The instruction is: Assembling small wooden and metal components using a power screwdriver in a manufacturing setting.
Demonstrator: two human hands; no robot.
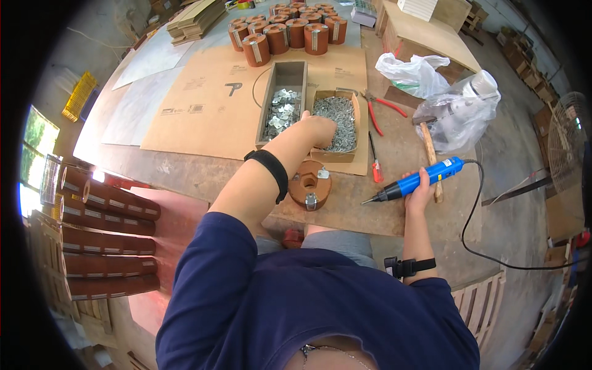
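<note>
My left hand (321,130) reaches over the near left part of an open cardboard box of small silvery screws (338,111). Its fingers curl down among them, and what they hold is hidden. In my right hand (421,190) is a blue corded electric screwdriver (431,176), held with its bit pointing left. Between the two hands, near the table's front edge, lies a round reddish-brown roll (301,188) with a hole in its middle and metal clips on its top and side. Left of the screws stands a long box (267,117) with flat metal clips (285,111).
Red-handled pliers (385,111), a red screwdriver (377,166) and a wooden-handled hammer (430,148) lie to the right, near clear plastic bags (462,111). Several brown rolls (296,31) stand at the back. Long brown rolls (111,243) lie at left. A black cord (472,240) trails right.
</note>
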